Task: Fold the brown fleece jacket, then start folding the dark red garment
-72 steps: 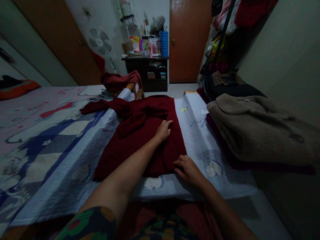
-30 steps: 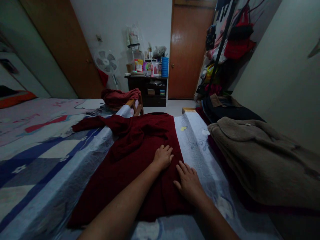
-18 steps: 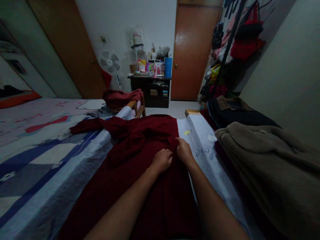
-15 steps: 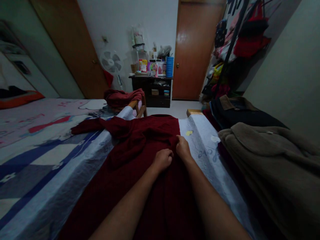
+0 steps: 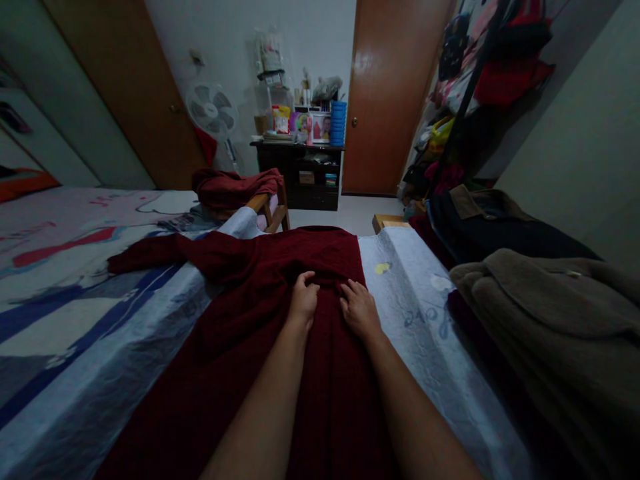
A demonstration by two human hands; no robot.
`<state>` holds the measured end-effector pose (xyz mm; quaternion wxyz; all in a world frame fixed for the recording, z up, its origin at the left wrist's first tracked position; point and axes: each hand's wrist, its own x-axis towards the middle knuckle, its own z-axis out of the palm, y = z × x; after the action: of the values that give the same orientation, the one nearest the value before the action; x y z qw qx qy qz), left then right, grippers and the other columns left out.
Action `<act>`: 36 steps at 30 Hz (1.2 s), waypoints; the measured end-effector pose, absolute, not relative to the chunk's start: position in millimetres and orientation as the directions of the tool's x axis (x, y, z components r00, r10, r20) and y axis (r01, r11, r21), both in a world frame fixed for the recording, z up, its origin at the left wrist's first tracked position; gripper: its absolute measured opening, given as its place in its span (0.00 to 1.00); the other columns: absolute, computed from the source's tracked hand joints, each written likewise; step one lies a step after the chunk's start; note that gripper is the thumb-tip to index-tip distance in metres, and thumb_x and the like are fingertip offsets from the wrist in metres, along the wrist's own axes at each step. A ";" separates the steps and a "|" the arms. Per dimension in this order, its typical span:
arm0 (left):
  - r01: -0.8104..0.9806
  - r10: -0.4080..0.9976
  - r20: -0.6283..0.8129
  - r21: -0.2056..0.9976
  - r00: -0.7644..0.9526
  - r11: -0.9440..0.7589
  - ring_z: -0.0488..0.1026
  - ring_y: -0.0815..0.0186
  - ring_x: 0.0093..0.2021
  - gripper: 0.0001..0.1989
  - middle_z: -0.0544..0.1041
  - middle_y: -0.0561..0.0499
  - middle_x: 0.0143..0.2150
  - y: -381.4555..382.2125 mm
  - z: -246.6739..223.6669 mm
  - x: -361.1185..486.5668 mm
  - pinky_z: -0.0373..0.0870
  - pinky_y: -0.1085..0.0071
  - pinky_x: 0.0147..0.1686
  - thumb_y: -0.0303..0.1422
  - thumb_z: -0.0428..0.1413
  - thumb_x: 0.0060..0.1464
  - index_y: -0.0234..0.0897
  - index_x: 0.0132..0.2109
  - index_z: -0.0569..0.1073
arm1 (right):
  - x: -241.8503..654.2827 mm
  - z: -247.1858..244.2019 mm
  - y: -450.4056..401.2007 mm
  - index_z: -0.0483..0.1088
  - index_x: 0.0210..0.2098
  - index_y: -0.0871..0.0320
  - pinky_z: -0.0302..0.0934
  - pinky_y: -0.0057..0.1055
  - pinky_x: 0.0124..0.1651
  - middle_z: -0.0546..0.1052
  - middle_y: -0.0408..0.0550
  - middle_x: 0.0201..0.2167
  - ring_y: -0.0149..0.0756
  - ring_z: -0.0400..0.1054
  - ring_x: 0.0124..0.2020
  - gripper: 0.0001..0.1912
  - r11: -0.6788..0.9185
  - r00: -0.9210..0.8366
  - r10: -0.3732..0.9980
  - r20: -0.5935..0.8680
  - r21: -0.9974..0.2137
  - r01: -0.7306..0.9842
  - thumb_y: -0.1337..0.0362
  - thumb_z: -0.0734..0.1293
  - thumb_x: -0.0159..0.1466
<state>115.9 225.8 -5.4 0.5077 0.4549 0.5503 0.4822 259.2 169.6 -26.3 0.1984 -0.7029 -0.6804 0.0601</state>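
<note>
A long dark red garment (image 5: 240, 360) lies spread over the bed, with one sleeve (image 5: 150, 253) stretched out to the left and wrinkles across its upper part. My left hand (image 5: 303, 300) rests on its upper middle, thumb and forefinger apart, with nothing visibly gripped. Close by on the right, my right hand (image 5: 361, 309) lies on the cloth near the garment's right edge, fingers spread and palm down. The right sleeve is not visible.
Folded clothes, a grey-brown fuzzy coat (image 5: 545, 300) and a dark jacket (image 5: 505, 220), are piled on the right. Reddish cloth (image 5: 235, 190) hangs over a wooden frame ahead. Beyond stand a fan (image 5: 213, 113), a dark cabinet (image 5: 270, 173) and a door (image 5: 390, 100).
My right hand has let go of the pinched cloth by the right edge and now lies flat. My left hand has shifted left and forward, and its fingers have opened.
</note>
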 end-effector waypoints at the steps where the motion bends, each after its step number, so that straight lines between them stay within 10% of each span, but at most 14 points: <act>1: -0.024 0.991 -0.114 0.993 -0.065 0.113 0.74 0.70 0.39 0.23 0.75 0.48 0.44 227.8 -5.9 115.6 0.71 0.74 0.41 0.23 0.50 0.48 0.36 0.53 0.69 | 259.0 -25.8 169.3 0.63 0.62 0.57 0.49 0.42 0.65 0.60 0.54 0.66 0.45 0.52 0.66 0.24 0.000 0.067 0.982 0.177 -0.356 0.935 0.62 0.59 0.67; 9: -0.052 0.998 0.030 0.998 0.059 -0.027 0.72 0.64 0.51 0.25 0.70 0.43 0.58 240.5 -4.6 116.5 0.70 0.67 0.50 0.27 0.51 0.52 0.36 0.59 0.67 | 261.8 -25.8 168.6 0.66 0.60 0.51 0.49 0.43 0.65 0.61 0.52 0.66 0.44 0.53 0.66 0.24 0.018 0.058 0.982 0.182 -0.388 0.921 0.66 0.62 0.64; 20: 0.836 0.978 0.207 0.541 -0.028 -0.091 0.65 0.46 0.54 0.21 0.69 0.38 0.52 225.5 -4.1 118.9 0.65 0.51 0.52 0.34 0.56 0.52 0.38 0.54 0.70 | 257.9 -26.8 167.7 0.68 0.59 0.48 0.48 0.46 0.65 0.59 0.50 0.67 0.46 0.50 0.67 0.23 0.027 0.031 0.987 0.158 -0.352 0.936 0.65 0.62 0.65; 26: 0.726 0.864 0.300 0.469 0.405 -0.503 0.68 0.60 0.50 0.12 0.75 0.48 0.46 218.6 -3.9 132.5 0.63 0.64 0.53 0.26 0.49 0.59 0.41 0.44 0.74 | 274.1 -14.3 182.9 0.74 0.51 0.55 0.53 0.38 0.62 0.70 0.52 0.59 0.42 0.62 0.60 0.21 0.028 0.025 0.994 0.106 -0.472 0.881 0.71 0.63 0.60; 30: 0.731 0.858 0.232 0.451 0.458 -0.512 0.69 0.61 0.49 0.08 0.75 0.49 0.45 218.5 -11.6 134.6 0.62 0.63 0.53 0.30 0.50 0.60 0.41 0.42 0.74 | 291.2 -5.2 213.3 0.76 0.44 0.60 0.60 0.29 0.52 0.79 0.50 0.44 0.35 0.71 0.46 0.21 -0.070 0.152 0.983 0.101 -0.560 0.825 0.75 0.57 0.59; 36: 0.752 0.870 0.223 0.438 0.440 -0.493 0.68 0.60 0.50 0.06 0.74 0.49 0.45 214.2 -8.8 134.5 0.61 0.63 0.52 0.34 0.52 0.60 0.41 0.42 0.73 | 298.6 -20.3 258.3 0.74 0.48 0.58 0.55 0.31 0.54 0.77 0.52 0.48 0.39 0.68 0.49 0.17 -0.121 0.232 0.950 0.209 -0.439 0.890 0.69 0.58 0.64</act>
<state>134.5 214.2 -8.8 0.1380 0.8373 0.4842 0.2131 298.6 258.3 -20.3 0.2436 -0.7461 -0.6166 0.0610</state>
